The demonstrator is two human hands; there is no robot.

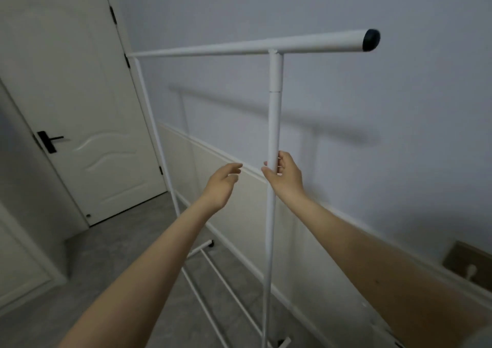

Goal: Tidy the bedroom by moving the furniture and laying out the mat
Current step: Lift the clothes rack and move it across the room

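Standing close beside the pale wall, a white clothes rack [274, 124] is seen with its near upright post gripped by the right hand [286, 178], thumb and fingers wrapped around the tube. The left hand [221, 185] is held just beside the post, fingers loosely spread and touching nothing. A white door [80, 108] is shut at left.
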